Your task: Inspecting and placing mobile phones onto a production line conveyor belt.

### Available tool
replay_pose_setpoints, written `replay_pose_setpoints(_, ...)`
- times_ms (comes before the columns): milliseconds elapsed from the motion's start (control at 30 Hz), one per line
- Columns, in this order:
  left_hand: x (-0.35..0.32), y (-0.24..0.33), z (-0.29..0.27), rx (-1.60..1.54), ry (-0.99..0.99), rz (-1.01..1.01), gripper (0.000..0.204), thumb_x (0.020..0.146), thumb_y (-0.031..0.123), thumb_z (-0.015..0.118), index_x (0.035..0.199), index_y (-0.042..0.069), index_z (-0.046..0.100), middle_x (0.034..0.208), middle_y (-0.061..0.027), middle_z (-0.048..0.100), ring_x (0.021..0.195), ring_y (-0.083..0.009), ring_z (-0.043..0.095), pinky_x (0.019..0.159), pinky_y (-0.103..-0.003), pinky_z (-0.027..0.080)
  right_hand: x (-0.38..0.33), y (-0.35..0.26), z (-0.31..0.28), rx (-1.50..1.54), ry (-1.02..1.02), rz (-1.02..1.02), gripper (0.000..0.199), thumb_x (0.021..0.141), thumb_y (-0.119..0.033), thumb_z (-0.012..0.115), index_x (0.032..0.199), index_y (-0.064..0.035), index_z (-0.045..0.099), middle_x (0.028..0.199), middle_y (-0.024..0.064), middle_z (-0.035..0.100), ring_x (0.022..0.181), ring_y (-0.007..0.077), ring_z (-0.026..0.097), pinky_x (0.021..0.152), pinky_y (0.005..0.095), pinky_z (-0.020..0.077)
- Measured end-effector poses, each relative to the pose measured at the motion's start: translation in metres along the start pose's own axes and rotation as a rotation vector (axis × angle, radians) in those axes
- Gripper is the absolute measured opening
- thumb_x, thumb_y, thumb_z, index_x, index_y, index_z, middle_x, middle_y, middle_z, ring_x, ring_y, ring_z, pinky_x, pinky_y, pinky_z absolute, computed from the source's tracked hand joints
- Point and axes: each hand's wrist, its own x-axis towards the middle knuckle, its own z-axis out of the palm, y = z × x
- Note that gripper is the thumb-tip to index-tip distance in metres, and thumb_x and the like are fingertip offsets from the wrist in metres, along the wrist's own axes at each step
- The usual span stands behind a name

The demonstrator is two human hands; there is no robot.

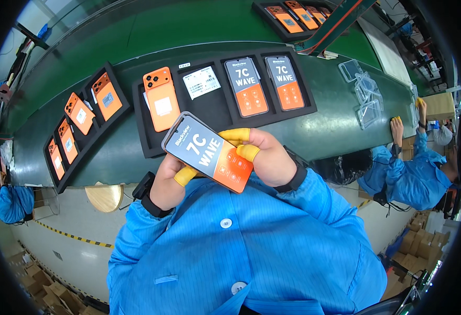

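A phone (204,152) with a grey and orange printed film over its front is tilted up before my chest, between both hands. My left hand (169,185) grips its lower left edge, a yellow finger cot on the thumb. At the right edge, my right hand (264,155) pinches it with yellow-capped fingers. Just beyond lies a black foam tray (209,108). Its leftmost slot holds an orange phone (163,105), back up, with a white sticker. A white label sheet (201,82) lies in the second slot. Two film-covered phones (247,89) fill the right slots.
Left on the green bench stands another black tray (91,144) with several orange phones. Clear plastic cases (368,100) are piled at right, near a co-worker (414,165) in blue. A further phone tray (296,35) sits beyond a slanted post (335,26). A round stool (104,197) is below.
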Motion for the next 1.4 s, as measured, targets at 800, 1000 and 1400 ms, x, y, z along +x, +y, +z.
replay_pose_setpoints(800,-0.003,-0.004,-0.002,0.035,-0.01,-0.045,0.028,0.091,0.005,0.058,0.119,0.002,0.056,0.11,-0.0053,0.063,0.095,-0.0147,0.061,0.083,-0.027,0.048,-0.012,0.022,-0.001,-0.137,0.079,-0.128,0.034,0.094,0.003,0.042,0.124,0.0019,0.056,0.115,0.0091,0.064,0.104,0.0146,0.06,0.093,0.0279,0.0472)
replay_pose_setpoints(1000,-0.003,-0.007,-0.01,0.068,-0.11,-0.02,0.031,0.095,0.008,0.059,0.124,0.0,0.054,0.118,-0.008,0.061,0.108,-0.0187,0.06,0.093,-0.032,0.049,-0.013,0.022,0.002,-0.104,0.088,-0.123,0.033,0.094,0.003,0.041,0.124,0.003,0.055,0.115,0.01,0.064,0.105,0.0149,0.06,0.093,0.0281,0.0476)
replay_pose_setpoints(1400,-0.004,-0.01,-0.01,-0.01,-0.156,0.025,0.041,0.094,0.013,0.062,0.13,0.0,0.049,0.125,-0.0088,0.058,0.113,-0.0181,0.057,0.1,-0.035,0.044,-0.017,0.021,0.011,-0.246,0.176,-0.191,0.031,0.093,0.007,0.044,0.119,0.001,0.059,0.108,0.0067,0.064,0.102,0.0155,0.06,0.091,0.0275,0.0479)
